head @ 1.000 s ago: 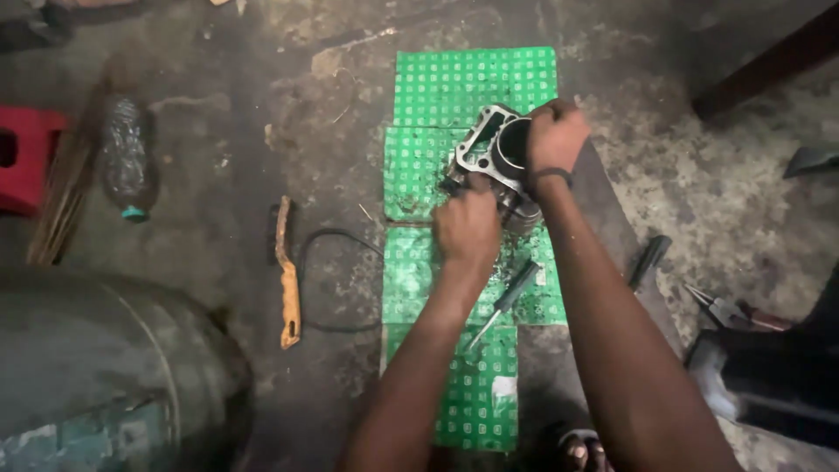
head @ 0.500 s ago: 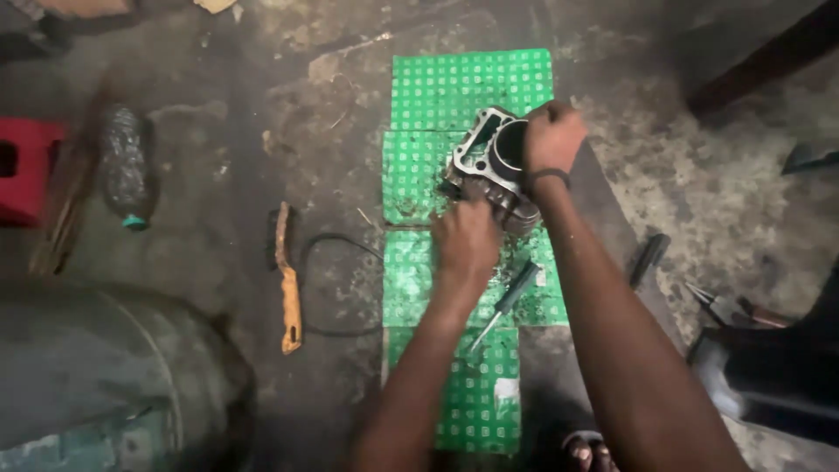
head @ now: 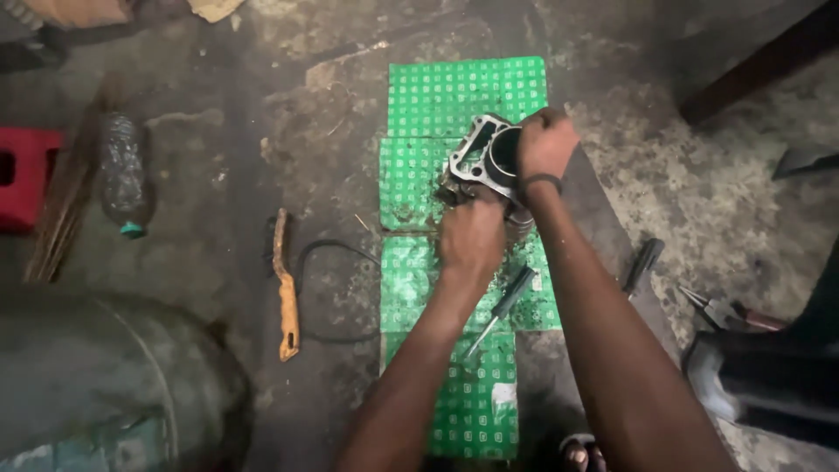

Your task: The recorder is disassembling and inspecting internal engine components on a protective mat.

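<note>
Engine cylinder block (head: 486, 157) on green mat (head: 463, 96). Right hand (head: 544, 142) clamped on its far edge; left hand (head: 472, 238) closed at near side, contents hidden. Screwdriver (head: 502, 308) idle just below block. Work apparently midway.

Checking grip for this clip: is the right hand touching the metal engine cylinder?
Touching. The head view shows the right hand closed over the far rim of the metal engine cylinder, fingers wrapped on its edge, no gap visible.

The left hand (head: 472, 238) covers the near side of the engine cylinder (head: 489, 157), and whatever its grip encloses cannot be made out. The right hand (head: 544, 144) hides the cylinder's far right edge. The red stool (head: 26, 175) and dark drum (head: 96, 385) are cut off by the frame's edge.
</note>
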